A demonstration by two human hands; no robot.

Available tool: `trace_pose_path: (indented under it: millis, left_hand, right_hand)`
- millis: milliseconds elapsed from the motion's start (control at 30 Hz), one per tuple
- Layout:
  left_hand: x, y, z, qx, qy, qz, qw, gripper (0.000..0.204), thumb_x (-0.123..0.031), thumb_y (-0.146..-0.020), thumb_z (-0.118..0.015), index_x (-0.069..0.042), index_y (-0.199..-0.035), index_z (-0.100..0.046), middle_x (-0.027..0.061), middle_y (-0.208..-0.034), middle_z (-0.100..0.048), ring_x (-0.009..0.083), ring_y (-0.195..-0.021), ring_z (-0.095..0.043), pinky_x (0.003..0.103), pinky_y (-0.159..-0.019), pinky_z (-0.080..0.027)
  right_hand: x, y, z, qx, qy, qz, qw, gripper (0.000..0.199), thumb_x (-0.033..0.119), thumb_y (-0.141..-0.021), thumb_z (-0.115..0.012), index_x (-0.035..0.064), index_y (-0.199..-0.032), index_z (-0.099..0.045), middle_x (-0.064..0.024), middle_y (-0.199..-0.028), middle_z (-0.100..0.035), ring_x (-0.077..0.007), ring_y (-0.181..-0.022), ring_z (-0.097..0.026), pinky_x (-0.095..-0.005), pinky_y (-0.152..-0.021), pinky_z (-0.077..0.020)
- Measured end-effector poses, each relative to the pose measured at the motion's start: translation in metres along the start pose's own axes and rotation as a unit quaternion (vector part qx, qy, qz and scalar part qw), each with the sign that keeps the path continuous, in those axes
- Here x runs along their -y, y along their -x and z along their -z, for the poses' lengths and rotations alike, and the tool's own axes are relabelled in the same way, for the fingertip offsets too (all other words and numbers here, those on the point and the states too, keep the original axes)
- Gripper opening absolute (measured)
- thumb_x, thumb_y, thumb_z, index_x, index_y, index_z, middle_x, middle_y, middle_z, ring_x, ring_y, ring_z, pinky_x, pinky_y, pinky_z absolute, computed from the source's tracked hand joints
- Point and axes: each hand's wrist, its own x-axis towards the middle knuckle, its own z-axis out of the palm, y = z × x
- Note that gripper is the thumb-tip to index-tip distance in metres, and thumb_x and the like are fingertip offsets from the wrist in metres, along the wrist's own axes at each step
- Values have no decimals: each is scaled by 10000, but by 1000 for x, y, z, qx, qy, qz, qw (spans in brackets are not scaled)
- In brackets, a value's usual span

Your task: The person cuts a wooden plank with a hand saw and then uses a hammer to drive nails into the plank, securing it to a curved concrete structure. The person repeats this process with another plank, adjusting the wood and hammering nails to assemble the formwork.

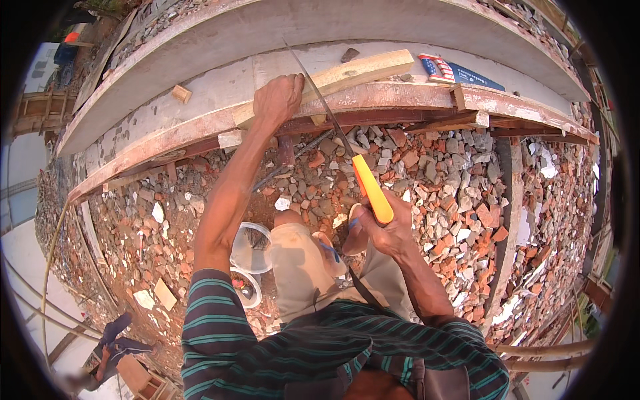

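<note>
My right hand (pixel 390 227) is wrapped round the yellow handle (pixel 372 190) of a handsaw. Its thin blade (pixel 325 103) slants up and to the left, lying across a pale wooden beam (pixel 363 72). Just left of the blade, my left hand (pixel 279 99) is closed on the same beam, knuckles up. The beam rests at a slant on the concrete ledge and its timber edging (pixel 393 97). Whether the teeth have cut into the wood cannot be made out.
A small wood block (pixel 181 93), a dark stone (pixel 350 55) and a blue card sleeve (pixel 473 78) lie on the ledge. Broken brick rubble (pixel 453 193) covers the ground. Two white buckets (pixel 265 261) stand by my left leg. Another person (pixel 115 348) is at lower left.
</note>
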Motion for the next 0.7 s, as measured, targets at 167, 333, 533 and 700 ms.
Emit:
trace_pose_path:
  millis: [167,333,533,700]
  left_hand:
    - [-2,7,-3,-44,-30,-13,999,403,-310,-994,-435,-26,-886,-699,202,-873,-676,395,-831,-654,505,-771,-510]
    - [-9,4,2,-5,-35,17,999,375,-300,-989,-441,-53,-861,-693,159,-881,-675,355,-867,-649,482,-779,-501]
    - [-7,0,-1,21,-52,22,998,349,-304,-990,-439,-72,-906,-685,121,-907,-676,324,-889,-647,464,-787,-497]
    - [-3,3,-6,3,-56,19,998,353,-319,-992,-442,-74,-916,-685,117,-902,-675,319,-878,-646,462,-787,-498]
  right_hand:
    - [32,2,-4,44,-1,-29,999,262,188,-864,-741,-18,-985,-635,-51,-697,-628,-146,-614,-624,-291,-569,-496]
    - [42,8,9,-24,80,-4,997,553,160,-851,-722,-38,-1325,-519,-86,-796,-657,-185,-694,-660,-306,-642,-531]
    - [70,-13,16,-46,51,-27,997,506,32,-873,-650,-58,-1354,-525,-79,-849,-678,-115,-691,-647,-268,-645,-526]
    - [72,5,11,-41,24,6,999,526,128,-888,-705,-70,-1345,-534,-86,-889,-692,-144,-777,-664,-278,-728,-535]
